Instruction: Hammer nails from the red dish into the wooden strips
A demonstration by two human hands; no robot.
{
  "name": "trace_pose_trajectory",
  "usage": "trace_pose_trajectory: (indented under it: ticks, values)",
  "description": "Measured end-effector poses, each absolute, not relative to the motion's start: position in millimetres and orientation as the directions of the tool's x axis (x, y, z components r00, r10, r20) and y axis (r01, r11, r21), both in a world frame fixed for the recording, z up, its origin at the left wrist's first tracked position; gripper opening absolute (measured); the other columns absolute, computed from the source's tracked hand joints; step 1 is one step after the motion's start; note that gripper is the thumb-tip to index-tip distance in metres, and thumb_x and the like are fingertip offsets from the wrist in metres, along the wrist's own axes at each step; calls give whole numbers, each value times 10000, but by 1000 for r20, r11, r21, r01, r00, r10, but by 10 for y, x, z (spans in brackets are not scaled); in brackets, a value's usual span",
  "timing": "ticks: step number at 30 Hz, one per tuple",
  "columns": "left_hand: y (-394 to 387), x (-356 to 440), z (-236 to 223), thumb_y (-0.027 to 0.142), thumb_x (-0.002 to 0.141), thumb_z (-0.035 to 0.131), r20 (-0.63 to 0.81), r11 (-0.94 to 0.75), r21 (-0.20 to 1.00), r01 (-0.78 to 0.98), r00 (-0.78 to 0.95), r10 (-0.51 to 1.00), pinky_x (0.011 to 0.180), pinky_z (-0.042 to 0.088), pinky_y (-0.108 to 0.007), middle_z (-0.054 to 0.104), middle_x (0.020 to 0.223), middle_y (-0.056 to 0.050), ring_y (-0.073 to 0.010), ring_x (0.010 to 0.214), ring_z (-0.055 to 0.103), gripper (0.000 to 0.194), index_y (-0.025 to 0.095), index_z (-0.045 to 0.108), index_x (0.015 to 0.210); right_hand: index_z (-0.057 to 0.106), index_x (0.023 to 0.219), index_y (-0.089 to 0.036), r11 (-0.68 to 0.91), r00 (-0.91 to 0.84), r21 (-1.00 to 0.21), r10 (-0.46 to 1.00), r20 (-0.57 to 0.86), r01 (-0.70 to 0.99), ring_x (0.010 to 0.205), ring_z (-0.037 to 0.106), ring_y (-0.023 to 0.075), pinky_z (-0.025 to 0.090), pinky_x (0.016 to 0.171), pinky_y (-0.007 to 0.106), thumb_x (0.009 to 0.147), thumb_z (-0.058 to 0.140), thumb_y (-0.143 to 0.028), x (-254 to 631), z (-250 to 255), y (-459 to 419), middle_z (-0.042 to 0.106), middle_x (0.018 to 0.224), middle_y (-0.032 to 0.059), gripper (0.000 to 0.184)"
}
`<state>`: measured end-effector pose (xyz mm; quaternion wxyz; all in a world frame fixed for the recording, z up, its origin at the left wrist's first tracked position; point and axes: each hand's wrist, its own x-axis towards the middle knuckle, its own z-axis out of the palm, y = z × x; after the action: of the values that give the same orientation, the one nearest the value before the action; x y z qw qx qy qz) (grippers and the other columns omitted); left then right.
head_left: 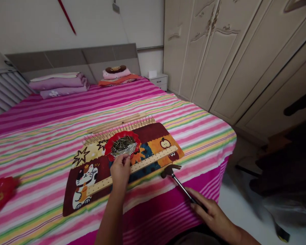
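My right hand point(209, 209) is wrapped round the black grip of a claw hammer point(180, 183), its head hanging over the bed's front edge. My left hand point(120, 169) is pinched at the near rim of a red scalloped bowl point(107, 149); what its fingertips hold, if anything, cannot be made out. Inside the bowl lies a heap of nails point(123, 145). A pale wooden strip with rows of small dots or holes point(155, 158) runs beneath that hand. Behind the bowl, another wooden strip point(117, 130) bristles with several upright nails.
A patterned mat point(69, 200) with a cartoon cat lies under the strips on the striped bed point(201, 131). More wood point(132, 118) rests behind. At the left is a red object point(1, 194). Folded bedding point(61, 84) sits by the headboard; wardrobes point(193, 51) stand at the right.
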<state>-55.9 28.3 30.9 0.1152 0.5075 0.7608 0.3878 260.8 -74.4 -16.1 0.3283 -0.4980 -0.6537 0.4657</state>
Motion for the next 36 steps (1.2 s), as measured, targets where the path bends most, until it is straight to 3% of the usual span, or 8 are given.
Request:
trace_pose_trajectory:
  ticks: [3, 5, 8, 14, 18, 21, 26, 36]
  values:
    - [464, -642, 443, 250, 783, 492, 234, 244, 497, 833, -399, 887, 838, 448, -295, 674, 960, -80, -201, 914, 609, 229, 183, 689, 877, 629, 1247, -193, -137, -187, -952, 963, -193, 275, 605, 615, 190, 517, 599, 281, 810, 570, -460, 2603, -348, -801, 603, 575, -1, 515]
    - [592, -671, 474, 242, 774, 499, 147, 279, 348, 895, -346, 926, 813, 453, -306, 669, 968, -99, -223, 924, 611, 228, 185, 701, 862, 551, 1320, -170, -267, -174, -943, 937, -302, 199, 406, 409, 114, 376, 420, 222, 820, 532, -504, 2569, -399, -803, 393, 456, -77, 601]
    - [737, -684, 462, 229, 736, 526, -1, 329, 209, 921, -337, 942, 740, 458, -315, 678, 953, -129, -247, 883, 628, 216, 179, 712, 834, 452, 1386, -124, -335, -193, -934, 915, -354, 127, 407, 276, 88, 237, 392, 199, 811, 521, -531, 2533, -417, -781, 271, 482, -105, 707]
    - [791, -698, 477, 230, 756, 484, -38, 341, 180, 923, -340, 940, 693, 434, -304, 709, 874, -135, -251, 846, 640, 233, 179, 709, 793, 405, 1410, -118, -371, -238, -922, 891, -386, 108, 416, 264, 89, 199, 387, 205, 791, 523, -570, 2557, -467, -748, 249, 501, -107, 776]
    - [772, -760, 517, 263, 740, 509, -20, 377, 307, 874, -391, 920, 662, 410, -281, 706, 771, -78, -213, 764, 628, 185, 200, 682, 714, 382, 1419, -91, -363, -231, -928, 899, -373, 85, 414, 267, 83, 205, 391, 209, 794, 536, -555, 2562, -493, -748, 265, 500, -108, 794]
    - [760, -836, 521, 300, 692, 556, -19, 372, 546, 751, -433, 901, 626, 398, -262, 673, 670, -21, -167, 660, 587, 140, 207, 659, 669, 385, 1417, -83, -363, -228, -928, 900, -373, 84, 411, 265, 81, 201, 393, 209, 795, 542, -545, 2552, -491, -747, 264, 491, -110, 790]
    - [649, -869, 591, 361, 514, 682, -95, 217, 950, 226, -453, 886, 509, 382, -232, 581, 535, 24, -99, 496, 481, 250, 165, 630, 660, 383, 1420, -75, -372, -224, -926, 898, -378, 70, 411, 264, 82, 211, 392, 212, 787, 552, -539, 2534, -470, -735, 248, 489, -113, 803]
    - [49, -688, 604, 244, 404, 777, -315, 216, 940, -264, -430, 846, 438, 408, -180, 641, 574, 11, -70, 458, 515, 433, 139, 626, 796, 410, 1406, -90, -354, -205, -931, 908, -364, 85, 421, 300, 88, 248, 399, 216, 780, 556, -540, 2529, -434, -765, 288, 502, -105, 785]
